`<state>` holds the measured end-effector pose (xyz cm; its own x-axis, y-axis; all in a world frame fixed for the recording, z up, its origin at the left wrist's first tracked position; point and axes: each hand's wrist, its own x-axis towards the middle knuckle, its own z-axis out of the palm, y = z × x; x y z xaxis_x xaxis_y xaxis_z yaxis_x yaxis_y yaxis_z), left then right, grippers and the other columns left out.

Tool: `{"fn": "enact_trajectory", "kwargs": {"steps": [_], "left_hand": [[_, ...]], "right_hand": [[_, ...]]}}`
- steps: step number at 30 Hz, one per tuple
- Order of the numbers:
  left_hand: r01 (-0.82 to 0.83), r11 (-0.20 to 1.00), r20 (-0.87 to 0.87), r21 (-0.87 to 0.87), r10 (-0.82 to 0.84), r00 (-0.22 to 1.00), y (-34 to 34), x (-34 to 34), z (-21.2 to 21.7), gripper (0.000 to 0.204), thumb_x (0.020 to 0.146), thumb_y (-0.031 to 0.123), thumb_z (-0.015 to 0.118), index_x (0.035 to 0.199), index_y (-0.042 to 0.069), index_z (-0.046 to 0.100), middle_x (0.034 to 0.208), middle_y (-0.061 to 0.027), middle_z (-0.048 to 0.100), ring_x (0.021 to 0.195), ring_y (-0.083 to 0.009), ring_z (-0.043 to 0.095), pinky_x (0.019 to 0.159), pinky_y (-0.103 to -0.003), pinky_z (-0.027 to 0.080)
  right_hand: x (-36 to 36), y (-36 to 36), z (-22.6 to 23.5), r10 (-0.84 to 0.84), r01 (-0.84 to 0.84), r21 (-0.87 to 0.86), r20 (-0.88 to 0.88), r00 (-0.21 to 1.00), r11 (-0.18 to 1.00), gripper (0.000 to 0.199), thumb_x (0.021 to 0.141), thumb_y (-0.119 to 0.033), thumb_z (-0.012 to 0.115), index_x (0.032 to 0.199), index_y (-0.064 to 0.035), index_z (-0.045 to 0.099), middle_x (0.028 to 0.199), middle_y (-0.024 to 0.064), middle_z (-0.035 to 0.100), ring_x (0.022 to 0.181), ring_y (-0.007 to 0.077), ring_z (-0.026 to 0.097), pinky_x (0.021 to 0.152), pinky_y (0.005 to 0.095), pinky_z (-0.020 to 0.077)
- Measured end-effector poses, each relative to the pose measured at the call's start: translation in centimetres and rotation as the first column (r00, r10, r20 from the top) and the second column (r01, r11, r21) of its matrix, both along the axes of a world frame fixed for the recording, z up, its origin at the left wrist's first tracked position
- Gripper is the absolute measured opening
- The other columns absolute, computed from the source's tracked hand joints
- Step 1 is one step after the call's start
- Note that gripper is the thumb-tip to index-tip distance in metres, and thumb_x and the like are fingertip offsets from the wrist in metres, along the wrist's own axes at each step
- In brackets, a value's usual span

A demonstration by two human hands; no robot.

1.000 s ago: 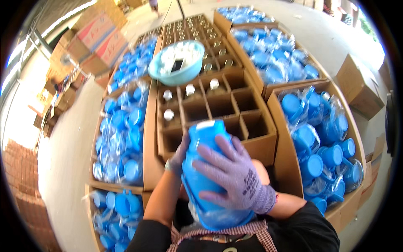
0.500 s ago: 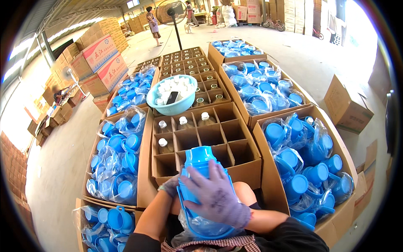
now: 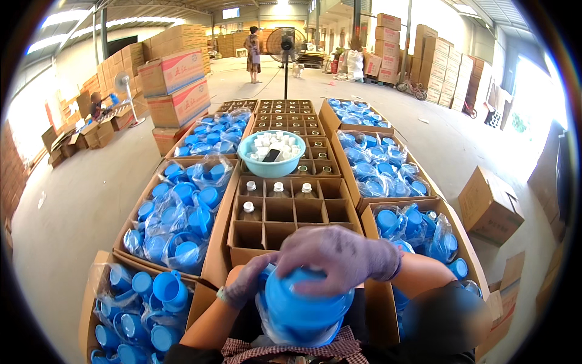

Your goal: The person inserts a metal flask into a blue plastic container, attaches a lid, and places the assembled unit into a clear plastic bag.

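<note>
A bag of blue plastic pieces (image 3: pixel 301 306) sits in my lap, close to my body. My right hand (image 3: pixel 336 255), in a purple glove, lies on top of it with the fingers spread over the blue plastic. My left hand (image 3: pixel 242 284), also gloved, grips the bag's left side. Just beyond stands a divided cardboard box (image 3: pixel 291 215); some of its cells hold bottles with white caps (image 3: pixel 277 189).
Open cartons of bagged blue caps (image 3: pixel 176 212) flank the divided box on both sides. A light blue bowl of white pieces (image 3: pixel 271 151) rests on further divided boxes. Stacked cartons (image 3: pixel 176 85), a standing fan (image 3: pixel 285 45) and a person (image 3: pixel 253 56) are far behind.
The view has tilted up from the boxes toward the hall. The bag has dropped lower into my lap, and both hands stay on it.
</note>
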<state>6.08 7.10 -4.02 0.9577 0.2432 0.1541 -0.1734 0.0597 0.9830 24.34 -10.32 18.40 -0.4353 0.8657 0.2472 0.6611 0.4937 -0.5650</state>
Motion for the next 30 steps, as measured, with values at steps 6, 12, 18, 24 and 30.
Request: {"fn": "enact_trajectory", "kwargs": {"steps": [6, 12, 18, 24, 30], "left_hand": [[-0.205, 0.977, 0.003, 0.052, 0.205, 0.979, -13.4, -5.2, 4.9, 0.100, 0.086, 0.019, 0.083, 0.164, 0.003, 0.022, 0.137, -0.0148, 0.062, 0.114, -0.0236, 0.066, 0.100, -0.035, 0.052], [0.485, 0.849, 0.271, -0.209, -0.426, 0.863, -2.2, -7.6, 7.3, 0.107, 0.076, 0.021, 0.088, 0.162, 0.003, 0.028, 0.146, -0.0131, 0.058, 0.133, -0.0247, 0.058, 0.112, -0.038, 0.046], [-0.371, 0.895, 0.085, 0.247, 0.362, 0.928, -14.2, -7.2, 5.4, 0.103, 0.085, 0.038, 0.085, 0.161, -0.001, 0.027, 0.140, -0.0208, 0.061, 0.125, -0.0282, 0.062, 0.105, -0.037, 0.051], [0.358, 0.865, 0.198, -0.352, -0.305, 0.931, -3.1, -9.2, 8.6, 0.106, 0.078, 0.031, 0.089, 0.161, 0.002, 0.030, 0.149, -0.0179, 0.054, 0.134, -0.0273, 0.057, 0.114, -0.041, 0.044], [-0.266, 0.952, -0.007, -0.152, 0.268, 0.963, -12.0, -7.0, 4.8, 0.107, 0.082, 0.038, 0.088, 0.162, 0.001, 0.027, 0.142, -0.0184, 0.057, 0.129, -0.0245, 0.057, 0.110, -0.038, 0.045]], "right_hand": [[5.3, -0.3, -7.4, -0.498, 0.556, -0.099, 0.334, 0.800, 0.826, 0.029, 0.089, -0.030, 0.071, 0.112, -0.0119, 0.072, 0.105, 0.0127, 0.071, 0.094, 0.0363, 0.070, 0.082, 0.0444, 0.0585], [-8.1, -1.3, 4.3, 0.287, -0.323, 0.095, 0.277, 0.917, 0.942, 0.042, 0.089, -0.034, 0.073, 0.122, -0.0084, 0.070, 0.122, 0.0146, 0.069, 0.110, 0.0358, 0.068, 0.092, 0.0431, 0.0566], [-0.6, -0.5, -2.9, -0.522, 0.604, -0.235, 0.331, 0.786, 0.761, 0.040, 0.086, -0.032, 0.072, 0.118, -0.0075, 0.071, 0.114, 0.0160, 0.068, 0.107, 0.0336, 0.068, 0.095, 0.0442, 0.0550], [-8.0, -1.6, 4.9, 0.065, -0.129, 0.140, 0.392, 0.918, 0.982, 0.047, 0.081, -0.035, 0.080, 0.120, -0.0094, 0.071, 0.116, 0.0124, 0.068, 0.104, 0.0326, 0.067, 0.089, 0.0423, 0.0564], [-2.3, -0.4, -2.6, -0.542, 0.645, -0.147, 0.422, 0.727, 0.750, 0.052, 0.087, -0.046, 0.070, 0.119, -0.0047, 0.068, 0.110, 0.0179, 0.070, 0.101, 0.0358, 0.069, 0.089, 0.0420, 0.0567]]}}
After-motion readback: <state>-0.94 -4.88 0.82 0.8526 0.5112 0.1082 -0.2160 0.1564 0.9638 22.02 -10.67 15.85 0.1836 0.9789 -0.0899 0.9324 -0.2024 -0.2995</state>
